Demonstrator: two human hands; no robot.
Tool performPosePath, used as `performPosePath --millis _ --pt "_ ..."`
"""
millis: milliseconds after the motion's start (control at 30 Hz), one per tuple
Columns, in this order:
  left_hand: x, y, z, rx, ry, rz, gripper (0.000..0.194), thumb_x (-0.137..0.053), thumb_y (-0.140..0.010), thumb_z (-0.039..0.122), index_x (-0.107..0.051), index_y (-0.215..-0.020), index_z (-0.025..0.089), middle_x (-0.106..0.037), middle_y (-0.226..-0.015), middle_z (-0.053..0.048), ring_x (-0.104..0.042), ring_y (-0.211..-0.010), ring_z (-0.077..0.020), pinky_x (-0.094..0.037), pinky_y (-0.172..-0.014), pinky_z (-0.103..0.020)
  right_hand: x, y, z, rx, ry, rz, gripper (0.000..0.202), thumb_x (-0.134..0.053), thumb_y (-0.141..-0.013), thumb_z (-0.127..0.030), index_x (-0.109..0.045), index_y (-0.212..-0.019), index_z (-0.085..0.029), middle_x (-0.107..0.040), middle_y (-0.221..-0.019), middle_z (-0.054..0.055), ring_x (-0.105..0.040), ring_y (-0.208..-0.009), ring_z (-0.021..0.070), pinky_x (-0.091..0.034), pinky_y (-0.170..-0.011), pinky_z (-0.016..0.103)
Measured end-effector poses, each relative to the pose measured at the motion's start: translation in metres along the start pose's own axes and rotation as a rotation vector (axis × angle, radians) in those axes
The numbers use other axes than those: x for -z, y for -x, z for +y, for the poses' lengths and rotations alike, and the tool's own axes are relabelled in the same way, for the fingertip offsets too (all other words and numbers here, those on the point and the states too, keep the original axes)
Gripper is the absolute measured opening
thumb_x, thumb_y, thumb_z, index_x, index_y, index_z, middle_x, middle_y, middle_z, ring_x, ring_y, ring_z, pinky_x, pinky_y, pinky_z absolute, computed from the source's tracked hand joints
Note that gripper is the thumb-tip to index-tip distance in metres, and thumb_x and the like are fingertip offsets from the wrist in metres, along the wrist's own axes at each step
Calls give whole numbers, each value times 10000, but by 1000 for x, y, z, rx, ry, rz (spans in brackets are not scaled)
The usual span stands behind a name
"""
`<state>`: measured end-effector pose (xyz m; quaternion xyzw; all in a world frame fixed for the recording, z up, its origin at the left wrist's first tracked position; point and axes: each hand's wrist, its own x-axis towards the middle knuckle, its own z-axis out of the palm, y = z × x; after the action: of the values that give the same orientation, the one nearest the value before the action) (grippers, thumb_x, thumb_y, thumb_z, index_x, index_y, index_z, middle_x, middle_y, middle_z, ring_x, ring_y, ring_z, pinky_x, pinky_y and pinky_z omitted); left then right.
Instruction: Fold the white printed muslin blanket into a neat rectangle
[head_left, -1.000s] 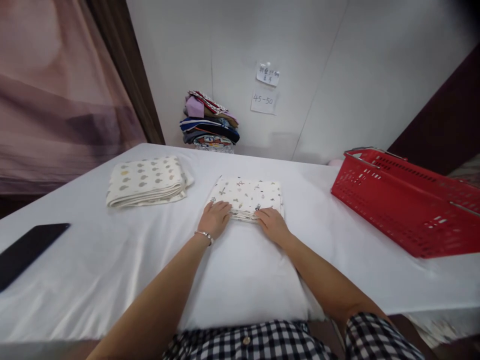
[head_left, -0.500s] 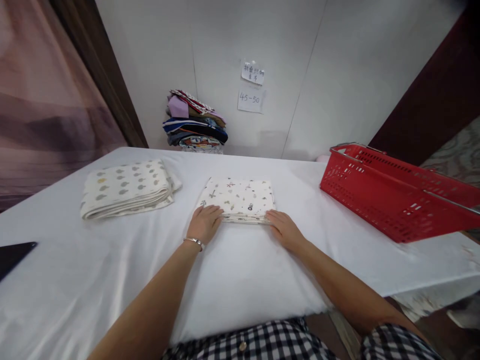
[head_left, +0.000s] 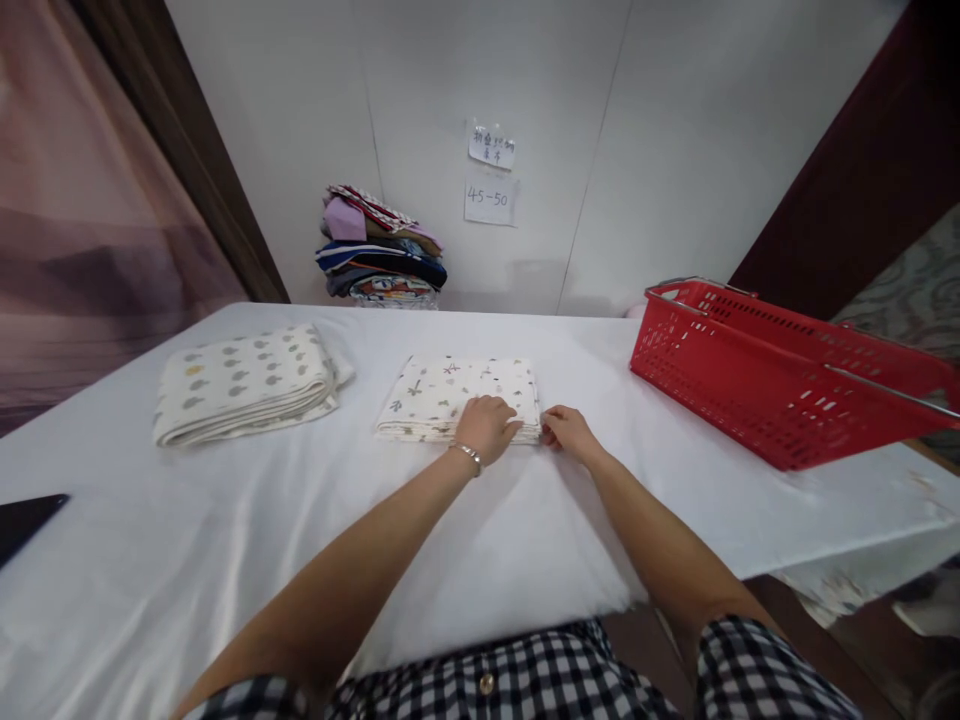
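Observation:
A folded white cloth with small printed figures (head_left: 431,395) lies flat in the middle of the white-covered table (head_left: 247,560). On its front right part rests my left hand (head_left: 487,425), palm down with the fingers apart and a silver bracelet at the wrist. At the cloth's right front corner, my right hand (head_left: 568,432) has its fingers curled together at the edge of the layers. Whatever lies between those fingertips is too small to make out. To the left is a second folded white cloth with grey leaf-like prints (head_left: 240,380).
A red basket (head_left: 765,380) with metal handles stands at the right. Behind the table's far edge is a pile of folded fabrics (head_left: 382,250). Two paper notes (head_left: 490,198) are on the wall. A dark flat object (head_left: 26,522) lies at the left edge.
My left hand has moved right from the cloth's left front corner onto its front right part. My right hand stays at the right corner, its fingers now curled. The view has shifted slightly.

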<state>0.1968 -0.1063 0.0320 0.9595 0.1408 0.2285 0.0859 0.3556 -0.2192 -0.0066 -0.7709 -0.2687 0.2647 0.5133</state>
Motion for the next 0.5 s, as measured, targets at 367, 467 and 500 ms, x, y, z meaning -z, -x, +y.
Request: performPosePath --millis 367,467,500 --pt "-34 -21 31 298 19 -104 249 -571 -763 426 -676 -814 206 -641 -867 -65 -558 -899 -238 -429 -764 -347 -2 8 11 31 -117 -93 147 -540 -744 -303 -555 -778 -161 -579 -556 -15 -507 -395 87 -360 -322 175" --pt "-33 -22 33 322 6 -120 269 -522 -793 428 -680 -803 211 -644 -866 -61 -555 -908 -230 -420 -780 -341 -3 6 14 43 -140 -110 148 -556 -732 -302 -549 -783 -163 -568 -542 -29 -488 -384 79 -335 -318 172" --pt "-33 -22 33 332 4 -124 273 -510 -800 426 -681 -802 214 -645 -870 -57 -554 -909 -226 -418 -785 -338 -3 6 14 48 -148 -111 153 -564 -728 -303 -547 -790 -165 -563 -535 -34 -482 -384 78 -325 -316 172"
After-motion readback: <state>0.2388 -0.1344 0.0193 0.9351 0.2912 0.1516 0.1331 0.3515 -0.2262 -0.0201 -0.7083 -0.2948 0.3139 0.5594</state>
